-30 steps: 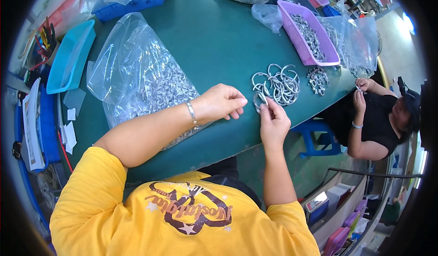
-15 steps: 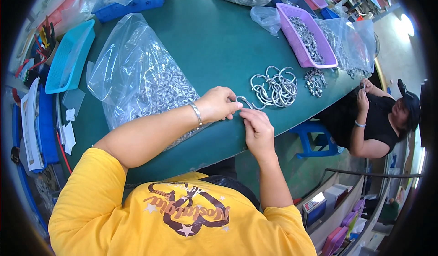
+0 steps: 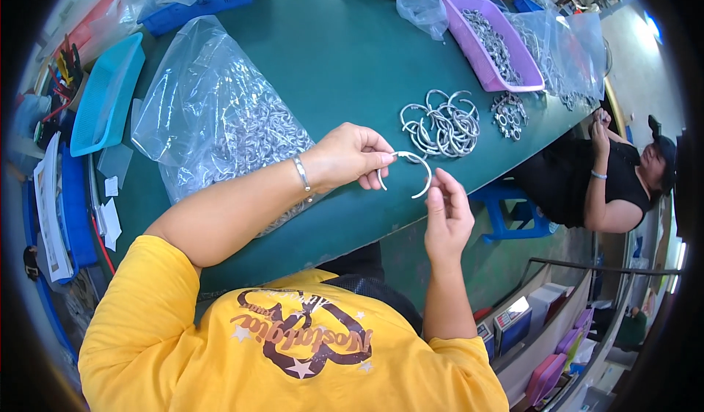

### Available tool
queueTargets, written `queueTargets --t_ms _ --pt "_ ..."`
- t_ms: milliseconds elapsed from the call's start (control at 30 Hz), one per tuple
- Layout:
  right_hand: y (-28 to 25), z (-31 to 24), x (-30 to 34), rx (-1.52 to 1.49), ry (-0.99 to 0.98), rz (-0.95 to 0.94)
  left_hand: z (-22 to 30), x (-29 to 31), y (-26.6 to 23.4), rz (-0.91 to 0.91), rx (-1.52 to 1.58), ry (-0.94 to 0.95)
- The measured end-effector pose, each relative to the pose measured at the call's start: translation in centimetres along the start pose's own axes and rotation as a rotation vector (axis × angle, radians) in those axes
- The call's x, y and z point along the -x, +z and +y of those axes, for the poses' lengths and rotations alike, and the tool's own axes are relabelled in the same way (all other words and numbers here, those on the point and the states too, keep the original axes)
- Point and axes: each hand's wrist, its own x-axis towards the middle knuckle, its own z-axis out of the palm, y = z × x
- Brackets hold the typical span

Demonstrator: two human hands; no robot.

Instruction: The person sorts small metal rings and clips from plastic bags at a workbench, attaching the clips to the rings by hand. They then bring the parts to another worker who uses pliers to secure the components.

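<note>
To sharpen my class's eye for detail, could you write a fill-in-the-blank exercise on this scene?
1. The single ring is pinched in the person's ____ hand.
2. From the wearer's view, the ring pile lies to the ____ of the bag by the bracelet.
3. The basket nearest the ring pile is ____.
4. The person's shirt is mainly ____.

Missing words: left; right; purple; yellow.

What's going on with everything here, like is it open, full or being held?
Left hand: pinching the ring.
Metal ring: held up, gap open.
Right hand: fingers apart, beside the ring; touching is hard to tell.
Other rings: loosely heaped.
Clear bag: lying down, partly filled with small metal parts.
Purple basket: open-topped, holding metal parts.
Turquoise basket: open-topped.
</note>
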Motion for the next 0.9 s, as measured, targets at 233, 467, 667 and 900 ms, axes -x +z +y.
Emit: queueTargets --t_ms 233,467,667,900 --pt "-0.9 -0.1 0.4 -0.259 0.306 -0.074 0.3 0.5 -0.1 -0.152 -0.017 0.039" --pt "-1.2 0.1 0.6 -0.266 0.331 -0.079 0.3 0.6 -0.2 -0.196 -0.063 0.042" --pt "-1.3 0.4 0.9 -0.269 0.313 -0.088 0.5 0.7 -0.1 -0.199 -0.079 0.048" --pt "-1.3 0.0 1.0 -0.226 0.273 -0.094 0.3 0.6 -0.1 -0.177 -0.088 0.062"
